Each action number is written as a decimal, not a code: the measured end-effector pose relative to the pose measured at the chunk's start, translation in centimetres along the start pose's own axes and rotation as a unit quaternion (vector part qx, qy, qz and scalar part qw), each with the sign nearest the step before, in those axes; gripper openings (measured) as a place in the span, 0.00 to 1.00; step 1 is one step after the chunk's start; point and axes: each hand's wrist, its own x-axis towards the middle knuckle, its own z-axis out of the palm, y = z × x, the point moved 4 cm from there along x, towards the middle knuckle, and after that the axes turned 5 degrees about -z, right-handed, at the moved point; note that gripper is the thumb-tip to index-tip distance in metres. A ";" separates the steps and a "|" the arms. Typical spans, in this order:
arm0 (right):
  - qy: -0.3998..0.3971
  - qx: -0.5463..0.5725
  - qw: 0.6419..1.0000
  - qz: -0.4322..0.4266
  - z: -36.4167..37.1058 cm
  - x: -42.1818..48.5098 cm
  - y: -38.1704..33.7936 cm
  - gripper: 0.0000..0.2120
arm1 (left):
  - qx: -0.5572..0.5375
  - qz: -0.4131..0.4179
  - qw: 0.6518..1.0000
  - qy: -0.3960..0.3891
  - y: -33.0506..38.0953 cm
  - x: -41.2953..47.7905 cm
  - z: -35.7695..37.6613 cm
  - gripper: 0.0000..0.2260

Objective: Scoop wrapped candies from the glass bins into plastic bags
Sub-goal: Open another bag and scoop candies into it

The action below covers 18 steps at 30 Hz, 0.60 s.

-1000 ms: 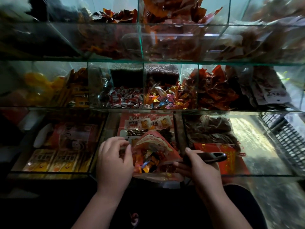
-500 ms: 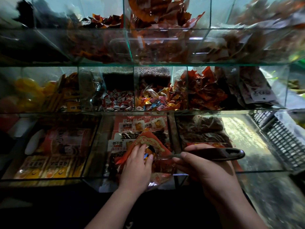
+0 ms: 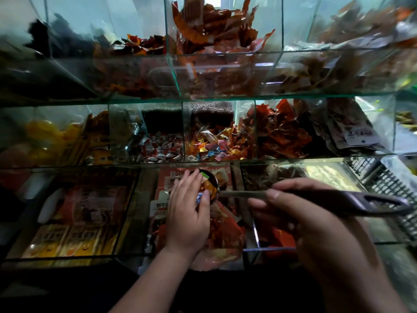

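Now the left hand (image 3: 189, 213) cups over the round metal scoop (image 3: 209, 184), half hiding its candies; the right hand (image 3: 300, 213) grips its long dark handle (image 3: 352, 201).

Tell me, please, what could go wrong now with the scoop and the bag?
1. The scoop is heaped with candies; only the left hand cups them, so some may spill beside the plastic bag.
2. The right hand grips the long handle far from the bowl, so it may tip.
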 end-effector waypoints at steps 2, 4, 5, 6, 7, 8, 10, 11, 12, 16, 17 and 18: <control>0.009 0.019 0.999 -0.032 0.4 1.3 -0.9 0.05 | 0.001 0.035 0.999 0.007 0.8 2.4 0.2 0.21; 0.043 0.023 0.998 -0.048 0.4 3.4 -1.1 0.08 | -0.004 0.044 0.999 -0.005 1.3 5.6 0.8 0.20; 0.049 0.033 0.997 -0.049 0.8 4.5 -0.9 0.08 | -0.004 0.038 0.999 -0.018 1.4 7.1 1.2 0.20; 0.052 0.039 0.997 -0.046 1.2 5.5 -0.6 0.08 | -0.003 0.026 0.999 -0.037 1.2 8.6 1.9 0.19; 0.055 0.042 0.997 -0.046 1.8 6.6 -0.2 0.07 | 0.001 0.014 0.998 -0.058 1.0 10.1 2.7 0.19; 0.066 0.031 0.996 -0.053 2.3 7.8 0.3 0.07 | 0.011 -0.003 0.997 -0.078 0.7 11.7 3.6 0.19; 0.096 -0.046 0.990 -0.095 2.9 9.9 1.4 0.06 | 0.052 -0.052 0.990 -0.123 0.0 14.5 5.3 0.21; 0.108 -0.119 0.978 -0.135 3.1 10.8 1.9 0.06 | 0.057 -0.079 0.985 -0.145 -0.3 15.6 6.0 0.21; 0.107 -0.206 0.955 -0.186 3.2 11.5 2.0 0.05 | 0.043 -0.107 0.980 -0.160 -0.7 16.3 6.4 0.22; 0.007 -0.425 0.843 -0.328 3.7 12.0 1.8 0.07 | -0.017 -0.186 0.968 -0.167 -2.1 16.9 5.9 0.28; -0.008 -0.450 0.823 -0.346 3.5 11.8 1.8 0.07 | -0.024 -0.188 0.968 -0.167 -2.3 16.6 5.8 0.28; -0.014 -0.466 0.810 -0.356 3.5 11.7 1.5 0.07 | -0.031 -0.186 0.968 -0.164 -2.4 16.2 5.7 0.27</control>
